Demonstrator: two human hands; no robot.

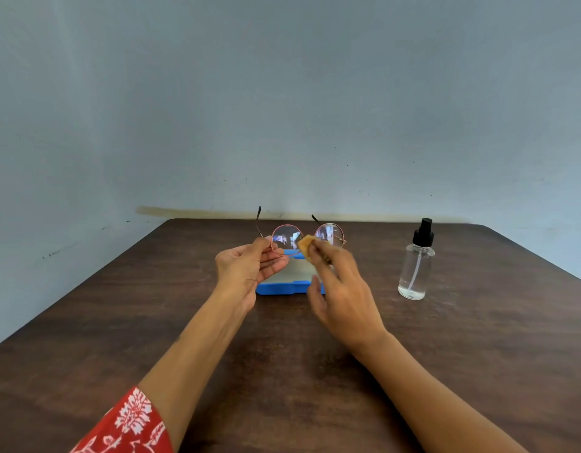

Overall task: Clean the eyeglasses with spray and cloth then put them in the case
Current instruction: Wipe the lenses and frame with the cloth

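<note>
Above table centre, left hand pinches eyeglasses; right hand grips cloth.

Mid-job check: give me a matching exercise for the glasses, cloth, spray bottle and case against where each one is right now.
Things:
1. glasses
2. cloth
3. spray bottle
4. case

Places:
A. standing on the table, at the right, untouched
B. pinched in the right hand, against a lens
C. lying open on the table, under the hands
D. held up by the left hand at the frame's edge

Pairs: 1-D, 2-B, 3-A, 4-C
</note>
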